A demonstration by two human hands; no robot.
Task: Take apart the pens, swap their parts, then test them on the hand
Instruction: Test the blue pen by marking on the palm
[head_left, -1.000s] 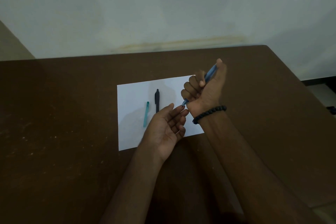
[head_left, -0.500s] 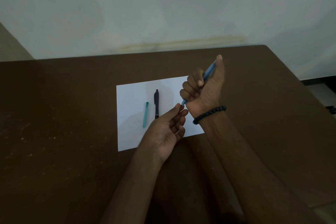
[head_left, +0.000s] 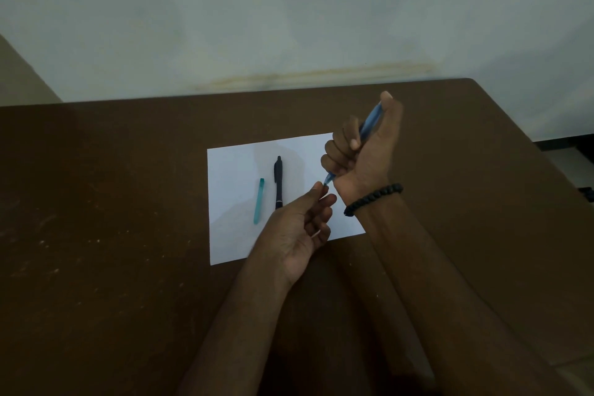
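Head view. Gripped a blue pen (head_left: 369,124) in the right hand (head_left: 360,154), fingers curled round the barrel, thumb laid along its upper end at 1 o'clock. Held slanted above the table, tip (head_left: 328,182) down toward 7 o'clock, poking out below the fist. Raised the left hand (head_left: 302,228) just beneath, palm up, fingers loosely bent and holding nothing, thumb tip right at the pen tip; could not tell whether touching. Wore a dark bead bracelet (head_left: 373,199) on the right wrist.

Lay flat on a white sheet (head_left: 238,164) at 9 o'clock of both hands: a black pen (head_left: 278,182), pointing 12 to 6, its lower end near the left thumb, and a teal part (head_left: 259,201) just beside it at 9 o'clock, roughly parallel, apart from it. Rested on a brown table (head_left: 112,202), with a pale wall (head_left: 289,10) behind at 12 o'clock.
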